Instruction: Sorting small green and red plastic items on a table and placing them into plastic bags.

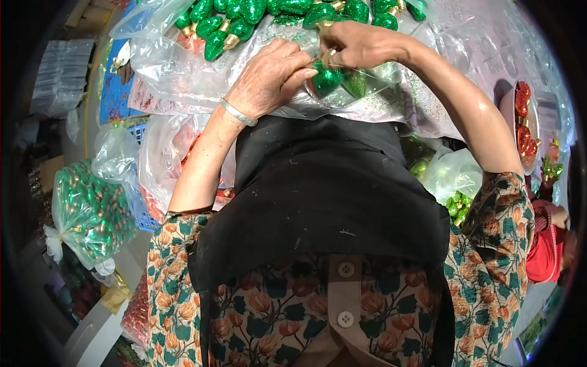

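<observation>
Green glittery bulb-shaped ornaments with gold caps (234, 27) lie in a pile at the far side of the work surface. Nearer to me, two such green bulbs (328, 81) sit in a small clear plastic bag (374, 88). My left hand (272, 74) is closed, thumb and fingers pinched at the left edge of this bag. From the right, my right hand (365, 46) bends its fingers down round the gold cap of a green bulb at the bag's mouth. Its fingertips are partly hidden.
Loose clear plastic sheeting (165, 67) spreads over the glitter-strewn surface. On the left stand a tied bag of green ornaments (92, 211) and a blue crate (145, 220). A dish of red glittery ornaments (524, 116) is at the right, near another person's red clothing (546, 254).
</observation>
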{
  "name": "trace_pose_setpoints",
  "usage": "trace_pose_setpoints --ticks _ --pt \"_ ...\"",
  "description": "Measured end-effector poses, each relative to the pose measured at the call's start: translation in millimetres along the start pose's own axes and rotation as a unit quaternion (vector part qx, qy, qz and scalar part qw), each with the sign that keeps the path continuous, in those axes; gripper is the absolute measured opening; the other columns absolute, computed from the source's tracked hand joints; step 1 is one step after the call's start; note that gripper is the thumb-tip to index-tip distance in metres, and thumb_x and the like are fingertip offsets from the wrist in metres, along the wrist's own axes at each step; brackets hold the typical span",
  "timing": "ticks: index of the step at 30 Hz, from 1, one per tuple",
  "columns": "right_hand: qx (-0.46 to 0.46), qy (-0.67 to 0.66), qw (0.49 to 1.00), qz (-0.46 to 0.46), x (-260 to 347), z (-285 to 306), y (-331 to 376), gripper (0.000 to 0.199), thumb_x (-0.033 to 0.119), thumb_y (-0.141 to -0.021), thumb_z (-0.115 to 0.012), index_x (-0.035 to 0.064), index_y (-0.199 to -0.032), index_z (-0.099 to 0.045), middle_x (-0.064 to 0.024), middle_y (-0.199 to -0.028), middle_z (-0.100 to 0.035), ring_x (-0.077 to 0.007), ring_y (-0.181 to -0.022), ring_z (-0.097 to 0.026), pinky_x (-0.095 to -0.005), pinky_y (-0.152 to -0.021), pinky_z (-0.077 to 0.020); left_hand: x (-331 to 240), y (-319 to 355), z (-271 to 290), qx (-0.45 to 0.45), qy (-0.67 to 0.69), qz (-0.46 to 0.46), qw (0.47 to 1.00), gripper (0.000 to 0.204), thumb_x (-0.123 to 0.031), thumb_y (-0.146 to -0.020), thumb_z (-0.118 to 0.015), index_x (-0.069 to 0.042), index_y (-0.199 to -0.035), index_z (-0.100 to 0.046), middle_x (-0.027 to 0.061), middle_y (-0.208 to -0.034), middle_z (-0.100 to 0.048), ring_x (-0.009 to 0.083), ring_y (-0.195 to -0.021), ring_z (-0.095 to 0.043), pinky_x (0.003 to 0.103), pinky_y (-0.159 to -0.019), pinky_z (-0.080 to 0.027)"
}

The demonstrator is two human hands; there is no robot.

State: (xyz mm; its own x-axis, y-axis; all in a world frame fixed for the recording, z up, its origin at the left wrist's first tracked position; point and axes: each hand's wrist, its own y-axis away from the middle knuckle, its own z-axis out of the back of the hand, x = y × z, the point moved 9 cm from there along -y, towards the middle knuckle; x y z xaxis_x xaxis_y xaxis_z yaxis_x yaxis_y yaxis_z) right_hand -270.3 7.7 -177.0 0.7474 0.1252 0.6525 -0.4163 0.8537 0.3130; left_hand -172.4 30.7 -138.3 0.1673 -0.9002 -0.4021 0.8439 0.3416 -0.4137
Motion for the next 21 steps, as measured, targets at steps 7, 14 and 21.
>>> trace_pose_setpoints --ticks 7,14,21 --pt "0.174 0.013 0.983 -0.052 -22.7 -31.1 10.2 0.016 0.009 -0.071 -0.060 -0.0036 -0.078 -0.053 -0.0159 -0.067 -0.060 -0.0205 -0.063 -0.059 -0.0344 -0.055 -0.0441 4.2 -1.3 0.0 -0.011 0.012 0.007 1.000 0.013 -0.016 -0.080 -0.061 -0.004 -0.082 -0.056 0.0106 -0.076 -0.050 0.0299 -0.078 -0.050 0.038 -0.070 -0.042" --pt "0.205 0.189 0.960 0.037 15.2 -44.4 13.0 0.020 0.009 -0.071 -0.065 -0.0015 -0.085 -0.054 -0.0175 -0.074 -0.061 -0.0320 -0.068 -0.059 -0.0380 -0.059 -0.0462 -9.4 3.7 2.1 -0.038 0.028 -0.024 0.999 0.014 -0.013 -0.081 -0.060 -0.002 -0.076 -0.053 0.0114 -0.073 -0.049 0.0300 -0.075 -0.049 0.037 -0.068 -0.042" --pt "0.099 0.061 0.989 0.089 15.2 -32.1 0.8 0.037 0.012 -0.070 -0.071 0.0055 -0.103 -0.057 -0.0160 -0.085 -0.064 -0.0331 -0.082 -0.061 -0.0416 -0.066 -0.0468 -4.3 3.2 2.9 -0.032 0.085 -0.024 0.996 0.010 -0.012 -0.080 -0.060 -0.004 -0.078 -0.055 0.0111 -0.074 -0.048 0.0300 -0.075 -0.048 0.037 -0.068 -0.041"
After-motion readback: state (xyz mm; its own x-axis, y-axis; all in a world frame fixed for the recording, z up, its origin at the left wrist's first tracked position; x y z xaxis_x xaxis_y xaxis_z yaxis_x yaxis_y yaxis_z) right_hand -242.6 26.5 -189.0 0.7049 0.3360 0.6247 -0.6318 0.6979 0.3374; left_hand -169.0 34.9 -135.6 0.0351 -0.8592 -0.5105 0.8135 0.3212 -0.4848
